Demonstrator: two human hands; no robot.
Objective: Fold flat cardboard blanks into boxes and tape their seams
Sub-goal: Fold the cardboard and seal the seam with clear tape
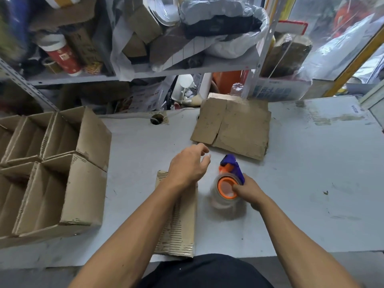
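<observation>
Right now the tape dispenser (227,183) sits centre frame, gripped by the right hand (248,191). Left hand (188,166) hovers beside it, fingers loosely spread, holding nothing. Flat cardboard blanks (233,126) lie just above on the table (311,163); folded boxes (54,167) fill the left.

No text can be read; the blue print on the white box (278,90) is too blurred.

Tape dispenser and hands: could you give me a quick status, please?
Right hand grips tape dispenser. Left hand open, above the table, holding nothing. Flat blanks beyond, untouched. Nothing in the way.
</observation>
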